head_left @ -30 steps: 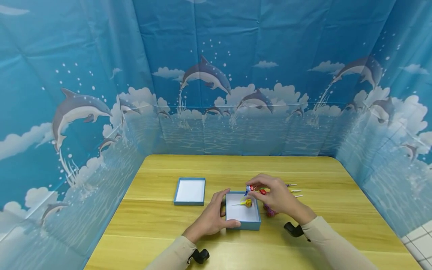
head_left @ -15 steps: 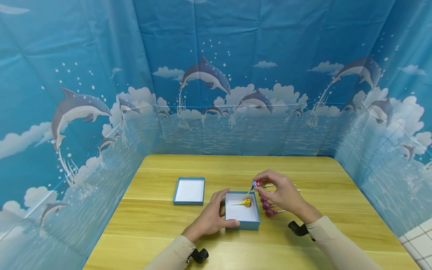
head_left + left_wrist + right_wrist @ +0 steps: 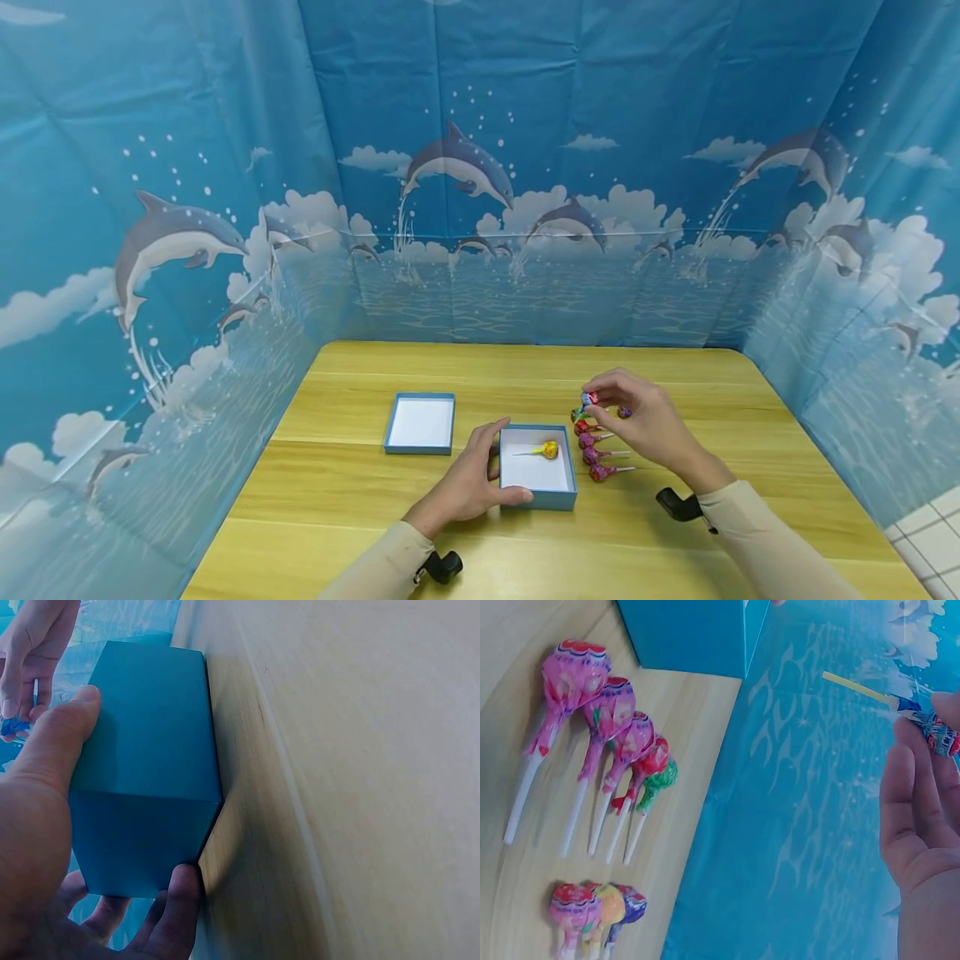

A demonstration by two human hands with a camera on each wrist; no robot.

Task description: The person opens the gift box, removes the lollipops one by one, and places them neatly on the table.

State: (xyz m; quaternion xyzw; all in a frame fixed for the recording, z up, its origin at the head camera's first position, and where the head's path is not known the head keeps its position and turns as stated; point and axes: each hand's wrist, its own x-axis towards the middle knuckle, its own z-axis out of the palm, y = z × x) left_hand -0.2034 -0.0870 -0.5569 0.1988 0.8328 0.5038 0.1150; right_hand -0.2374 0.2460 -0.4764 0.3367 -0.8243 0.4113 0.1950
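My left hand (image 3: 472,479) grips a blue open-topped box (image 3: 551,501) with a white inside. In the left wrist view its thumb lies on one wall of the box (image 3: 150,727), and fingertips curl at another side. One yellow lollipop (image 3: 550,450) lies in the box, its stick pointing left. To the right, my right hand (image 3: 648,421) pinches a blue-and-red wrapped lollipop (image 3: 589,399) by its head, raised above the table. The right wrist view shows its pale yellow stick (image 3: 855,688) sticking out free.
Beside the box, several pink, red and green lollipops (image 3: 602,472) lie in a row, sticks to the right. A second row (image 3: 574,907) holds pink, yellow and purple ones. A shallow blue lid (image 3: 422,421) with white inside lies left. A dolphin-print curtain (image 3: 480,292) surrounds the table.
My right hand has moved right and slightly back from the box's far right corner, still pinching the blue-and-red lollipop. More of the lollipop row now shows. My left hand stays on the box.
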